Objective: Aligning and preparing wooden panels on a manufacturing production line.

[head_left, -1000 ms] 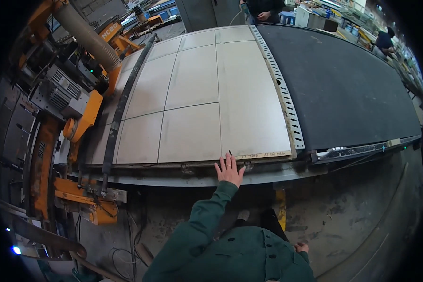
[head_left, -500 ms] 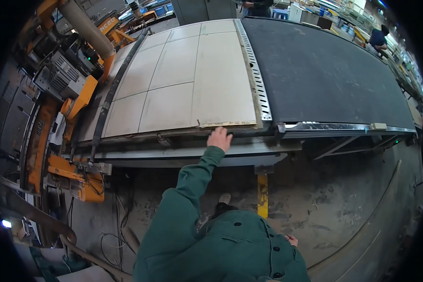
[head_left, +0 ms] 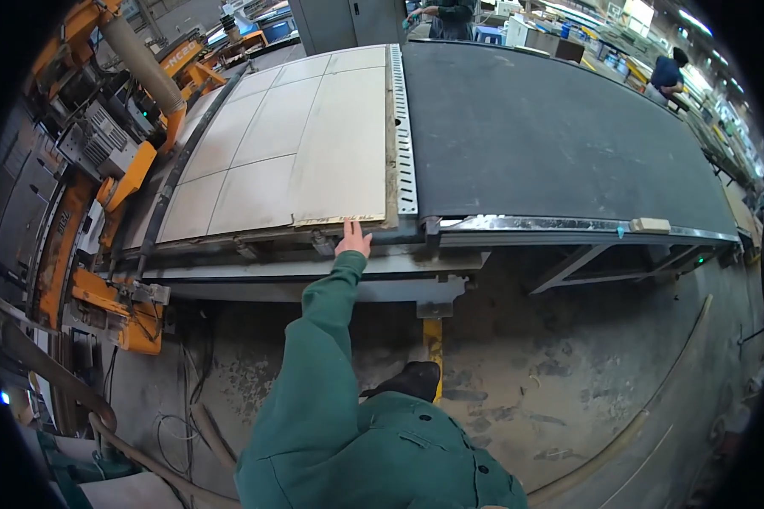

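My left hand (head_left: pixel 353 240) reaches out to the near edge of a pale, cream-coloured board (head_left: pixel 341 136). Its fingers are stretched forward, with the tips at the board's edge, and they grip nothing. The board lies flat on the right part of a machine bed; beside it on the left are more pale panels (head_left: pixel 255 195) parted by thin dark lines. A perforated metal strip (head_left: pixel 405 144) runs along the board's right side, with a narrow worn brown border between them. My right hand is out of view.
A dark conveyor belt (head_left: pixel 552 127) spreads to the right, with a small beige block (head_left: pixel 650 226) on its front rail. An orange machine gantry (head_left: pixel 127 178) with a thick hose stands left. Cables (head_left: pixel 178 424) lie on the floor. Another person (head_left: pixel 666 75) is at far right.
The view has shifted right, so the bed and board appear farther left. My left hand stays at the board's near edge, its fingers now straighter. My right hand has left the view.
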`<state>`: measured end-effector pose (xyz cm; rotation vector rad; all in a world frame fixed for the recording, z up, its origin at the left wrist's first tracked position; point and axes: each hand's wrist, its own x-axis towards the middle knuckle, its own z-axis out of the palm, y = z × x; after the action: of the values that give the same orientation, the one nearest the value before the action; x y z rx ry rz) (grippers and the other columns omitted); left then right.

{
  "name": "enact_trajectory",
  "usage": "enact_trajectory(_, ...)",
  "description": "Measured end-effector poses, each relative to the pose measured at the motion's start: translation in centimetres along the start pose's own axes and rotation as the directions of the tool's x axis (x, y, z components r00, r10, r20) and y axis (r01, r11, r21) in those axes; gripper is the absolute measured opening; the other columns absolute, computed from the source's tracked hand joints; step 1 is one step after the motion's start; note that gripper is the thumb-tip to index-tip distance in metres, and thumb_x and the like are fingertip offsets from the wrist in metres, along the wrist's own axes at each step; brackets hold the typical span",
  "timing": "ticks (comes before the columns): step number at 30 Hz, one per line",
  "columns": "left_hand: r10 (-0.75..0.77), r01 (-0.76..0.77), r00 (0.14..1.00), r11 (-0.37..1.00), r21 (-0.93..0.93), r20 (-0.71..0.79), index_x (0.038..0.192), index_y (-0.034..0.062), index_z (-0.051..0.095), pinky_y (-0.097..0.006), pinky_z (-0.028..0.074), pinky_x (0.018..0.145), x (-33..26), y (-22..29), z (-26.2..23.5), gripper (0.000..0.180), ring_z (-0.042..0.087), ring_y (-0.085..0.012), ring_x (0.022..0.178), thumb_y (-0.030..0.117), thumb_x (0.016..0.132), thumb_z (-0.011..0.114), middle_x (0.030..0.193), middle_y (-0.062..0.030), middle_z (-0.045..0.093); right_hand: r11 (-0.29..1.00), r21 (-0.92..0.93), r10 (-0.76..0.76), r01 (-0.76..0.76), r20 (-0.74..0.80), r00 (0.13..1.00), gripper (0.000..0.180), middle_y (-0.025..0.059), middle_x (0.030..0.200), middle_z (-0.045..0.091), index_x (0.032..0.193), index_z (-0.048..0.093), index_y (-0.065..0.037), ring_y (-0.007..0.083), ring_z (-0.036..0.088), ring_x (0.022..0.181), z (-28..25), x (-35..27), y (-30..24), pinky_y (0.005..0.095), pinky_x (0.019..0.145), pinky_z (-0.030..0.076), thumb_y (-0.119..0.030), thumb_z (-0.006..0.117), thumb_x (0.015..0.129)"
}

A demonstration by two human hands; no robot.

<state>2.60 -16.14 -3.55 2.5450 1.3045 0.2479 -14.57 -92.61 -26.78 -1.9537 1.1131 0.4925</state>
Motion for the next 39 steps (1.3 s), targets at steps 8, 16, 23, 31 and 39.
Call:
enact_trajectory(8, 0.007, -0.002, 0.998, 0.997, 0.079, -0.067, 0.116, 0.0087, 0.035, -0.041, 0.044, 0.067, 2.3, 1.5, 0.8, 0.056, 0.053, -0.0332, 0.083, 0.044, 0.074, 0.046, 0.125, -0.0156, 0.025, 0.994, 0.064, -0.104, 0.089, 0.287, 0.952, 0.011, 0.0100, 0.058, 0.052, 0.076, 0.056, 0.006, 0.0193, 0.050, 0.050, 5.9, 8.6, -9.1, 0.0324, 0.042, 0.042, 0.000, 0.052, 0.069)
enact_trajectory(16, -0.090, 0.076, 0.984, 0.992, 0.096, 0.154, 0.118, 0.0106, 0.036, -0.039, 0.040, 0.077, 2.3, 2.0, -2.2, 0.069, 0.048, -0.0305, 0.097, 0.057, 0.068, 0.043, 0.126, -0.0153, 0.026, 0.980, 0.032, -0.191, 0.195, 0.407, 0.893, 0.014, 0.0055, 0.065, 0.053, 0.086, 0.054, -0.003, 0.0171, 0.050, 0.050, 9.2, 4.2, -30.7, 0.0300, 0.039, 0.037, -0.009, 0.053, 0.073)
enact_trajectory(23, 0.082, -0.081, 0.993, 0.997, 0.012, -0.080, 0.083, 0.0082, 0.054, -0.041, 0.042, 0.066, 4.1, 2.4, -1.5, 0.038, 0.051, -0.0331, 0.078, 0.043, 0.073, 0.046, 0.091, -0.0159, 0.048, 0.976, 0.082, -0.218, 0.202, 0.399, 0.891, 0.010, 0.0039, 0.053, 0.047, 0.068, 0.052, -0.005, 0.0140, 0.041, 0.038, 11.6, 1.4, -38.0, 0.0286, 0.032, 0.029, -0.003, 0.043, 0.071)
enact_trajectory(31, 0.008, -0.179, 0.968, 0.722, -0.669, -0.250, 0.091, -0.0031, 0.055, -0.025, 0.044, 0.062, -2.9, 12.2, 1.9, 0.022, 0.052, -0.0120, 0.067, 0.014, 0.076, 0.055, 0.078, -0.0065, 0.057, 0.486, -0.493, -0.498, 0.722, 0.523, 0.692, 0.025, 0.0138, 0.077, 0.057, 0.069, 0.060, -0.008, 0.0308, 0.052, 0.077, 11.0, 2.6, -43.5, 0.0384, 0.070, 0.042, -0.030, 0.047, 0.067)
enact_trajectory(39, 0.753, -0.413, 0.503, 0.640, -0.647, 0.424, 0.094, 0.0046, 0.055, -0.029, 0.044, 0.060, -13.9, 34.9, 7.8, 0.027, 0.055, -0.0230, 0.070, 0.021, 0.073, 0.058, 0.085, -0.0110, 0.057, 0.882, -0.256, -0.335, 0.396, 0.251, 0.908, 0.028, 0.0112, 0.088, 0.058, 0.084, 0.061, -0.008, 0.0269, 0.053, 0.085, 3.8, 7.8, -45.4, 0.0342, 0.076, 0.042, -0.028, 0.058, 0.064)
